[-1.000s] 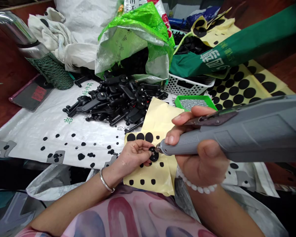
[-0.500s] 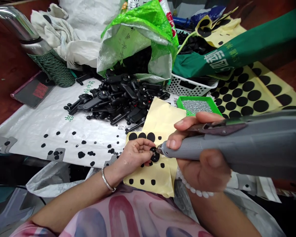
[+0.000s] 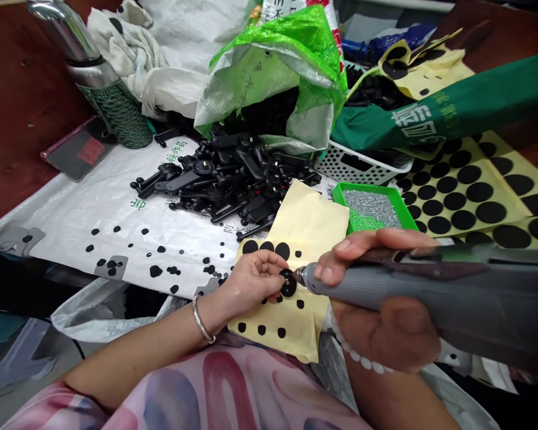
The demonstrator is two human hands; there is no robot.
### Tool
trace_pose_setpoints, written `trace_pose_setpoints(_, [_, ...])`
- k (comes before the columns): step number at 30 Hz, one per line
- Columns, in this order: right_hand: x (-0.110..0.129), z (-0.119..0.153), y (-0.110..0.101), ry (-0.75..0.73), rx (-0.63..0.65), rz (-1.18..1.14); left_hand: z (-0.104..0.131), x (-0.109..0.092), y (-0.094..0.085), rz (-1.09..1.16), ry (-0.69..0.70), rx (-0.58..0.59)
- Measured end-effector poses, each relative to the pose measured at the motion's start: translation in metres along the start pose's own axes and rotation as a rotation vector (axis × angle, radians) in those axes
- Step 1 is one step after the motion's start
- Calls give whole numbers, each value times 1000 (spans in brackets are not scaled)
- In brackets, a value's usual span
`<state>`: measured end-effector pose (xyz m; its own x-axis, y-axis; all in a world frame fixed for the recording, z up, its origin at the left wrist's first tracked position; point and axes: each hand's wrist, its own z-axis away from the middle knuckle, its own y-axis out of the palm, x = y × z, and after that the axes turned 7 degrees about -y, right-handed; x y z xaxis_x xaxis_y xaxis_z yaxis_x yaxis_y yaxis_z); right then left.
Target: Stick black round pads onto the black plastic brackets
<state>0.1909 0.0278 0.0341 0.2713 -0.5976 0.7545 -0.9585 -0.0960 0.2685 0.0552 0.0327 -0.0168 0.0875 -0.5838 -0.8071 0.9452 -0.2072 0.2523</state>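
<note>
My left hand (image 3: 257,278), a silver bangle at its wrist, pinches a round black part (image 3: 289,283) over a yellow sheet (image 3: 307,218) with black dots. Wrapped round a grey electric screwdriver (image 3: 367,278) is my right hand (image 3: 381,310), with white beads at the wrist. The tool lies nearly level and its metal tip is at the right edge of the round part; whether they touch is too small to tell. A heap of black plastic parts (image 3: 224,176) lies beyond my left hand. Small metal screws fill much of a green tray (image 3: 406,214).
A metal bottle (image 3: 112,101) stands at the back left by a dark flat case (image 3: 78,149). Behind the heap is an open green and white bag (image 3: 314,71). A white basket (image 3: 363,164) and sheets of black discs (image 3: 497,215) are at the right.
The whole view has shifted, so most things appear farther right. Both hands keep their holds, and the screwdriver tip stays beside the round part.
</note>
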Motion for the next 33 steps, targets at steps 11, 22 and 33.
trace_pose_setpoints(11, [13,-16,1,-123,-87,85,-1,1,-2,-6,-27,-12])
trace_pose_setpoints(22, [3,-26,-9,-105,-243,144,0,-13,1,147,-56,64])
trace_pose_setpoints(33, [17,-28,-6,-45,-214,-31,-5,-9,7,221,-44,58])
